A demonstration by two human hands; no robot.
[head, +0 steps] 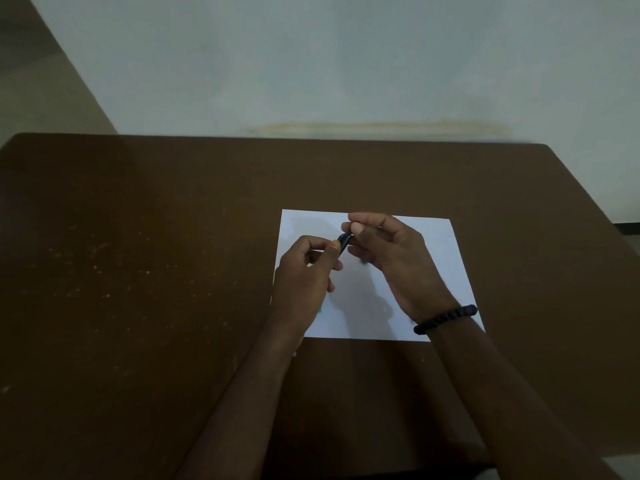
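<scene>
A white sheet of paper (433, 258) lies on the brown table (138, 254), right of centre. Above it both hands meet on a small dark object (344, 241), too dim and small to identify. My left hand (304, 275) pinches its near end between thumb and curled fingers. My right hand (388, 251) pinches its far end with thumb and forefinger; the other fingers are loosely curled. A black bead bracelet (445, 318) circles my right wrist. Small teal marks (363, 261) show on the paper under the hands.
The table's far edge meets a pale wall (346, 64). Light specks dot the tabletop at the left (104, 265). The scene is dim.
</scene>
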